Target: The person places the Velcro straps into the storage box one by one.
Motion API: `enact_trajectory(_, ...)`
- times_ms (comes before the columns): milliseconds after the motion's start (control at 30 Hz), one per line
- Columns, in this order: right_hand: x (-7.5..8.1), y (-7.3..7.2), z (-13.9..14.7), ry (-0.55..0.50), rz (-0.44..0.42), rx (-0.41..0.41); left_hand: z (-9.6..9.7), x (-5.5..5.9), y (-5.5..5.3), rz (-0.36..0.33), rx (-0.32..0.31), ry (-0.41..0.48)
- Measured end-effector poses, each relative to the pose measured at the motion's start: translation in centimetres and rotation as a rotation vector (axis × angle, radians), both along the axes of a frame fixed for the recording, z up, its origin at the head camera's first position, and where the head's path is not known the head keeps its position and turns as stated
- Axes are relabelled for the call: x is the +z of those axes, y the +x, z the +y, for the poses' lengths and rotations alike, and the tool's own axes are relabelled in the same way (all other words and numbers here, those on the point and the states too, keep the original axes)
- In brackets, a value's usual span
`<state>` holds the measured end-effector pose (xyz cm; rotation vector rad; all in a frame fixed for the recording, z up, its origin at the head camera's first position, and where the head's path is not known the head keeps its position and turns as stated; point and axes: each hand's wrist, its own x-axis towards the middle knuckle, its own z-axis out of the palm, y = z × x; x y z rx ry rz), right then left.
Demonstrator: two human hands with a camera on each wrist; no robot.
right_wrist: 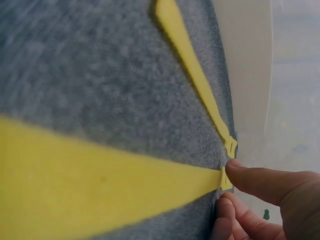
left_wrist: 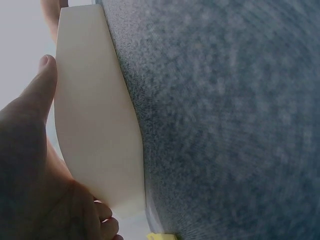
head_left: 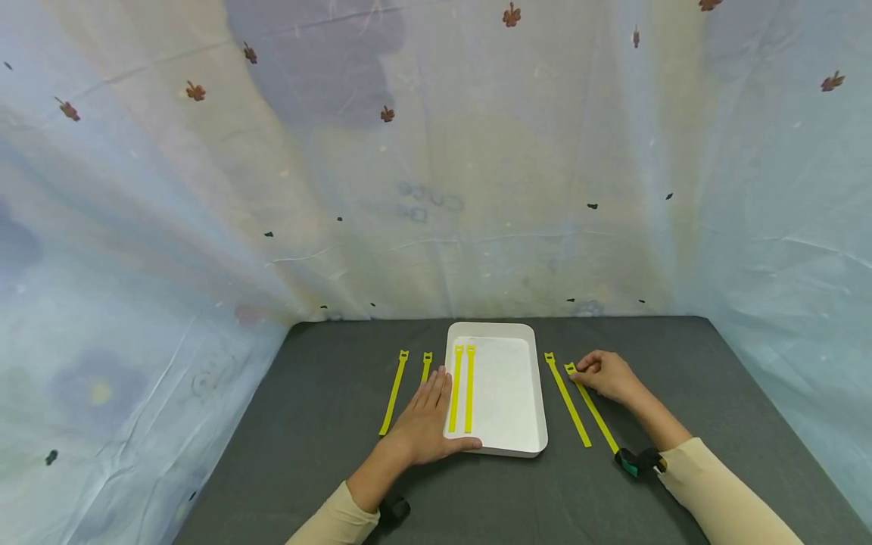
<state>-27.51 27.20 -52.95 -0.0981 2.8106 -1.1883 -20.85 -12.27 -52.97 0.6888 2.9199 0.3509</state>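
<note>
Grey worktop point(head_left: 306, 454) carries a yellow strap point(head_left: 597, 418), head pinched between right hand point(head_left: 609, 377) fingers, left hand point(head_left: 424, 431) fingers straight against a tray point(head_left: 507, 393).

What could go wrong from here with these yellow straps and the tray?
The right hand pinches the outermost strap only at its slotted end, so the long tail might swing into the neighbouring strap when lifted. The left hand rests against the white tray and partly hides the half-covered strap beside it; shifting that hand could nudge the strap or the tray.
</note>
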Motion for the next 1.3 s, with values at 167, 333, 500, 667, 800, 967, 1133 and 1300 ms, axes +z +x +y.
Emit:
enact_trajectory(167,0.25,0.03,-0.34,0.034,-0.011,-0.016,-0.01,0.09,0.02,-0.004,0.002,0.003)
enact_trajectory(333,0.54,0.06,-0.61,0.056,-0.034,-0.029,0.0,0.08,0.01,-0.011,0.005,0.006)
enact_trajectory(500,0.53,0.03,-0.67,0.067,-0.037,-0.031,-0.01,0.0,-0.03,-0.008,0.006,0.004)
enact_trajectory(667,0.57,-0.05,-0.62,0.079,-0.036,-0.023,0.01,-0.07,-0.06,-0.007,0.007,0.005)
enact_trajectory(800,0.76,-0.17,-0.57,0.082,-0.049,-0.017,0.01,-0.11,-0.06,-0.005,0.008,0.003)
enact_trajectory(967,0.82,-0.23,-0.55,0.08,-0.055,-0.003,0.03,-0.02,-0.06,-0.007,0.008,0.002)
enact_trajectory(1133,0.8,-0.22,-0.63,0.082,-0.056,-0.007,0.04,0.07,-0.06,-0.011,0.01,0.002)
enact_trajectory(1300,0.76,-0.27,-0.61,0.088,-0.054,-0.01,0.04,0.13,-0.06,-0.011,0.008,0.008)
